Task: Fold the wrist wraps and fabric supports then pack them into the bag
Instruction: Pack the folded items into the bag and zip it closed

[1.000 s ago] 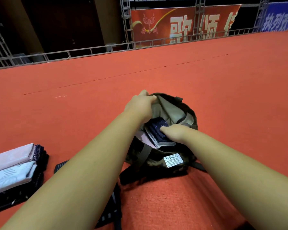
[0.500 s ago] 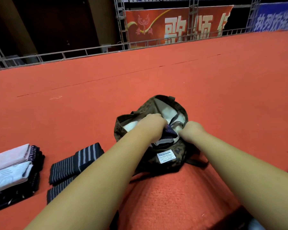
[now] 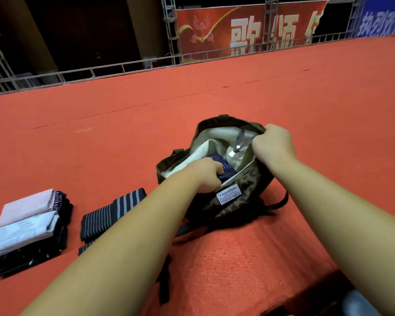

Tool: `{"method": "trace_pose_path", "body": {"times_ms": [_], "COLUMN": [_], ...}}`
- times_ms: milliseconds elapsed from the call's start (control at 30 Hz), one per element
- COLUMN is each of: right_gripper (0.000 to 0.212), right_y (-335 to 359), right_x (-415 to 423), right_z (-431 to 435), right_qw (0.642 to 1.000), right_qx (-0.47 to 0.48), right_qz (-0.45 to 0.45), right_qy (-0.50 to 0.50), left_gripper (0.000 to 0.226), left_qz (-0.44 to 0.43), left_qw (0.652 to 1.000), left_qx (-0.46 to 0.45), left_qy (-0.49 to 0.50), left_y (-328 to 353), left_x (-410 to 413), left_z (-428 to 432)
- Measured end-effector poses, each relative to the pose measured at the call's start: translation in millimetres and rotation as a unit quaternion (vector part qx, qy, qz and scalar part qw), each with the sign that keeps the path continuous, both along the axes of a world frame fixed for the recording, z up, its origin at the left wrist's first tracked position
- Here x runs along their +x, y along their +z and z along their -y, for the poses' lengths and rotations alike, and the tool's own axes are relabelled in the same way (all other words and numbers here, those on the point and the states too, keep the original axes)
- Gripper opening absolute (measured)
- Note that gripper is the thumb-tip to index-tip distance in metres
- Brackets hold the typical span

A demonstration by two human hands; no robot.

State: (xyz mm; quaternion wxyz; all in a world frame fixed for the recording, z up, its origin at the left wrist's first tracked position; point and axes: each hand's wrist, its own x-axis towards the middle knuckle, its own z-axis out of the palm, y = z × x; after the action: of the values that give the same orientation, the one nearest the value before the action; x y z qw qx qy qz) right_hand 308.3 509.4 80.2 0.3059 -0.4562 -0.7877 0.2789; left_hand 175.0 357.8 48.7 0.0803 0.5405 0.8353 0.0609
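- My right hand (image 3: 273, 145) grips the bag (image 3: 249, 185) by its rim, fingers curled tight.
- My left hand (image 3: 205, 176), fingers curled, tucks a navy wrap (image 3: 227, 167) inside the bag.
- Left of the bag, striped wraps (image 3: 112, 215) and a folded stack (image 3: 30, 222) wait. Folding looks done, but most of the packing is left.

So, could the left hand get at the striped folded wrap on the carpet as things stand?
Probably yes. The striped folded wrap lies uncovered beside the left forearm; the left hand need only leave the bag, whose mouth the right hand holds open.
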Motion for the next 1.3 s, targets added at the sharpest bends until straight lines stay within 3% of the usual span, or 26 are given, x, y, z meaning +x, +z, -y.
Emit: {"method": "trace_pose_path", "body": {"times_ms": [100,233,300,400,500,667,767,833,900,967,1200,1300], "right_gripper": [0.017,0.033,0.033,0.026,0.024,0.046,0.035,0.024,0.027,0.032,0.021,0.029], "right_y": [18.3,52.1,57.9,55.2,50.0,32.7,24.9,23.5,25.7,28.6,16.0,7.8], "right_x": [12.5,33.9,36.1,38.6,43.4,48.1,41.2,36.6,34.3,29.5,21.3,19.3], "right_z": [-2.4,-11.2,-10.6,-10.6,-9.7,-5.9,-8.4,-12.4,-18.6,-22.1,-39.9,-35.2], "right_qw": [0.999,0.988,0.986,0.96,0.933,0.932,0.922,0.948,0.977,0.978,0.981,0.98], "right_qx": [0.033,0.135,0.137,0.07,0.004,-0.05,-0.063,0.003,0.109,0.165,0.093,0.067], "right_qz": [0.009,-0.024,0.075,0.27,0.355,0.349,0.37,0.314,0.183,0.118,0.168,0.188], "right_qy": [-0.029,-0.07,-0.049,-0.02,0.053,0.086,0.095,0.055,-0.01,-0.037,-0.027,0.011], "left_gripper": [0.041,0.052,0.056,0.059,0.063,0.054,0.049,0.049,0.06,0.069,0.073,0.069], "left_qz": [-0.004,-0.031,-0.049,-0.061,-0.073,-0.087,-0.09,-0.097,-0.1,-0.104,-0.117,-0.095], "left_qw": [1.0,0.994,0.988,0.986,0.985,0.984,0.981,0.981,0.98,0.977,0.967,0.973], "left_qx": [-0.022,-0.105,-0.145,-0.155,-0.159,-0.155,-0.167,-0.167,-0.173,-0.188,-0.227,-0.21], "left_qy": [0.006,0.003,0.003,0.005,-0.003,0.011,0.024,0.021,0.008,0.004,-0.014,-0.006], "left_y": [6.6,20.5,25.7,26.6,22.6,17.4,11.1,11.8,15.7,18.0,5.5,15.7], "left_x": [11.2,22.0,29.0,35.3,35.3,40.2,37.6,38.3,40.7,42.7,35.2,39.2], "left_z": [-5.1,-14.1,-15.6,-13.3,-10.9,-12.5,-17.4,-16.7,-16.3,-16.6,-14.7,-5.8]}}
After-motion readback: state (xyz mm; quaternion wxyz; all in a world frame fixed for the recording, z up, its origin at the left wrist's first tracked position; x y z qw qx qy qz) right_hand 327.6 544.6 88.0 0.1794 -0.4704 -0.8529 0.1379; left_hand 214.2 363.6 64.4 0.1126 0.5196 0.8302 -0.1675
